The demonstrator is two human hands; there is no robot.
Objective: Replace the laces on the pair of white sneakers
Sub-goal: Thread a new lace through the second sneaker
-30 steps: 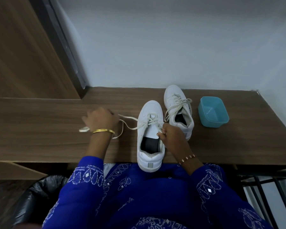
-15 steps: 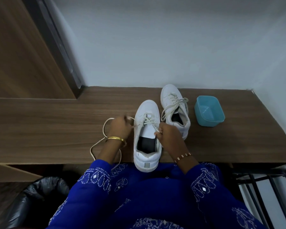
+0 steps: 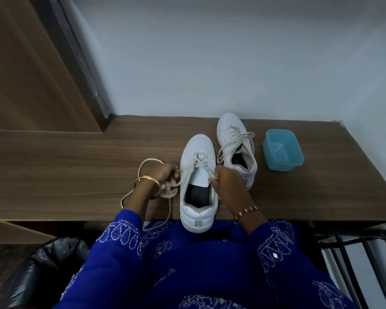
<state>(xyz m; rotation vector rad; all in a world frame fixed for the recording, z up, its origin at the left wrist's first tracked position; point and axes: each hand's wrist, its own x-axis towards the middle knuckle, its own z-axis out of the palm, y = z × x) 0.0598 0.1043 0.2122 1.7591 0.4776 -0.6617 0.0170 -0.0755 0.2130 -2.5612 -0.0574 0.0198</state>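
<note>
The blue tub point(image 3: 283, 149) near the tabletop's point(image 3: 76, 175) far right corner holds nothing visible. At the near edge, heel overhanging, stands the near sneaker point(image 3: 197, 181); the left hand point(image 3: 164, 178) grips its loose lace point(image 3: 147, 197), while the right hand point(image 3: 226, 182) pinches the other end. The far sneaker point(image 3: 235, 150) stands just beside it, laced.

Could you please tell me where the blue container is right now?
In the head view, the blue container sits on the wooden desk, far right, just beside the farther white sneaker.
</note>
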